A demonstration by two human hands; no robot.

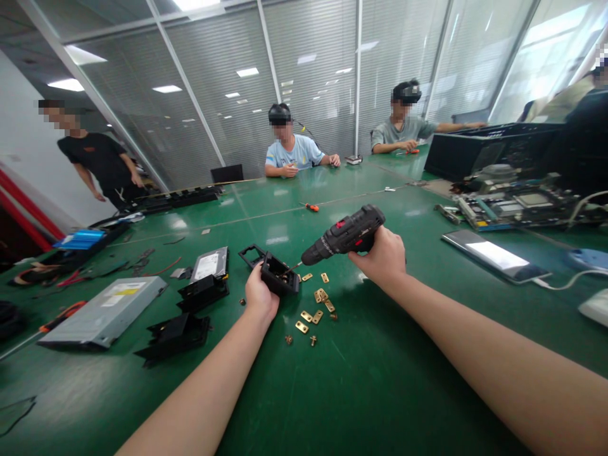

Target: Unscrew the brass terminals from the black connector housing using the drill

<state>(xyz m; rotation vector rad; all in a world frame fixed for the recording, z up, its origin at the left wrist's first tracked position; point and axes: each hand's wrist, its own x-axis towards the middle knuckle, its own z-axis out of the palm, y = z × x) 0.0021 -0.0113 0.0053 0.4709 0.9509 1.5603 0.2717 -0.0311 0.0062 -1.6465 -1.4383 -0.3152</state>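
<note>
My right hand [384, 256] is wrapped round the grip of a black cordless drill [344, 234] with red marks, its nose tilted down to the left. The bit reaches the open side of a black plastic housing [281, 272]; whether it sits on a screw is too small to tell. My left hand [262, 294] grips that housing from the left, fingers partly hidden behind it. Several small brass plates [306, 316] with two holes lie on the table just right of and below it. Loose brass screws [313, 341] rest nearer to me.
Two similar black housings [177, 335] lie left, beside a hard drive [210, 263] and a silver optical drive [104, 310]. A phone [494, 255] on a cable and circuit boards [517, 206] are right. A screwdriver [311, 207] lies ahead. Other people sit or stand around the green table [380, 392].
</note>
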